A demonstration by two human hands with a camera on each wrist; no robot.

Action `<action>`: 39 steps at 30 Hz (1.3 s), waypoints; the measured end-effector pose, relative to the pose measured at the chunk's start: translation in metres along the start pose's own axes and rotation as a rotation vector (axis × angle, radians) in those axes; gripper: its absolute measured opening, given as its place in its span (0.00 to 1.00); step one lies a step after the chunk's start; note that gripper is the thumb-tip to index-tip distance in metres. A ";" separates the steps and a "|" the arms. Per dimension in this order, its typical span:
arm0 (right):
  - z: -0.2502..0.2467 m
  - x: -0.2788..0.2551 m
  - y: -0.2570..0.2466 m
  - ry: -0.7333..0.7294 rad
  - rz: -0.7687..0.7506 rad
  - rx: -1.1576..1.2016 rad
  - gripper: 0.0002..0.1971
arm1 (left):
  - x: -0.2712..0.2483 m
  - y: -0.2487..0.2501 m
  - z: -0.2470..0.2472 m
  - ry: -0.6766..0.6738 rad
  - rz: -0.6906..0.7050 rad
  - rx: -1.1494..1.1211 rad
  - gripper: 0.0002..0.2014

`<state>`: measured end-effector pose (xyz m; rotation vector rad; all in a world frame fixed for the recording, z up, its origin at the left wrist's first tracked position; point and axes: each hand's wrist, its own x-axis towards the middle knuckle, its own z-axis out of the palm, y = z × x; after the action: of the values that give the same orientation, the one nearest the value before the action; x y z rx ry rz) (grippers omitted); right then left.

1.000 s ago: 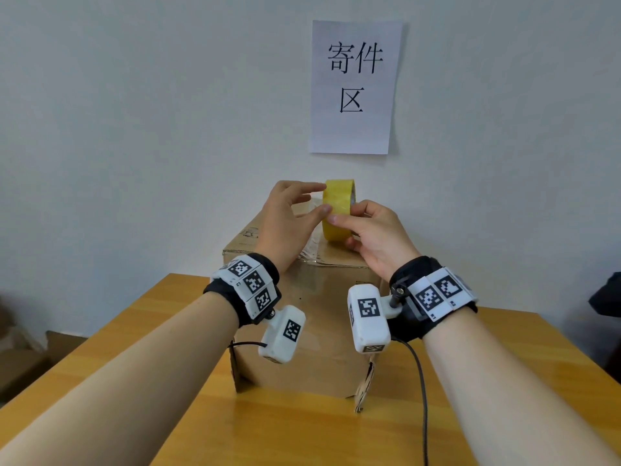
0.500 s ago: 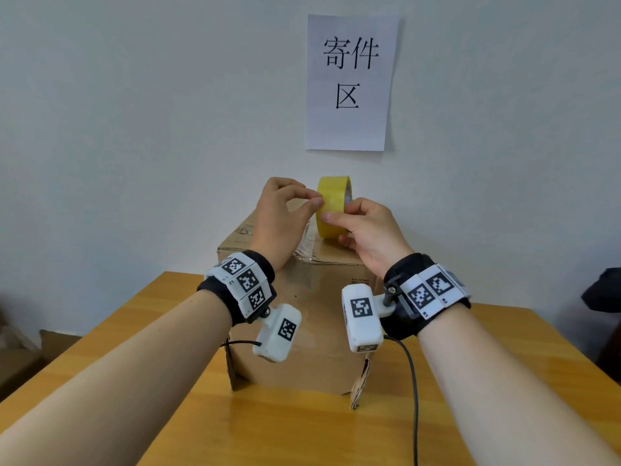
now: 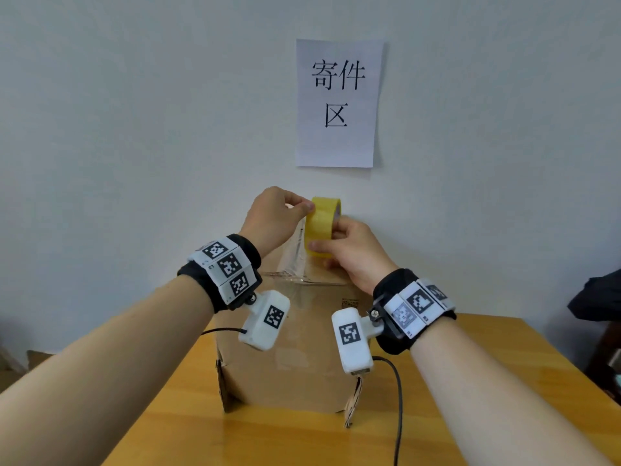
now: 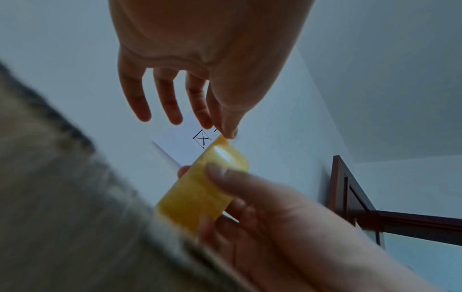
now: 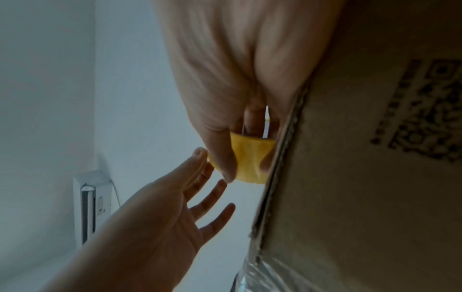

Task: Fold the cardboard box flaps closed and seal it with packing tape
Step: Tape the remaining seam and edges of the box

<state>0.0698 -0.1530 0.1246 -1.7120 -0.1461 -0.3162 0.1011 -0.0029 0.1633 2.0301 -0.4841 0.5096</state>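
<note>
Left hand (image 3: 272, 218): was raised above the box's far top edge; thumb and forefinger pinched at the upper rim of the tape roll, seemingly on the tape's loose end – the other three fingers (image 4: 140, 98) hung straight and spread, holding nothing.
Cardboard box (image 3: 299, 351): stood on the wooden table (image 3: 497, 364) close to the wall, its top flaps down; a clear strip of tape (image 3: 292, 257) ran up from the top towards the roll.
Tape roll (image 3: 321, 227): yellow, held on edge just above the box top, between the two hands.
Right hand (image 3: 354, 248): gripped the roll – thumb (image 4: 240, 183) pressed across its outer face, fingers curled through and behind the core.
Paper sign (image 3: 337, 102): white sheet with black characters, stuck to the wall above the hands.
Wrists: each wore a black band with black-and-white coded tags and a small white camera block; a black cable (image 3: 398, 398) trailed from the right one over the table.
Far right: a dark object (image 3: 598, 301) at the frame's edge, too cropped to identify.
</note>
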 end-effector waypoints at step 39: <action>-0.024 0.037 -0.060 0.072 -0.138 -0.649 0.24 | 0.084 0.055 -0.010 -0.161 0.174 0.003 0.04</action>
<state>0.0858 -0.1694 0.1954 -2.3331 -0.1154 -0.5707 0.1406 -0.0310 0.2512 2.0523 -0.7625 0.4519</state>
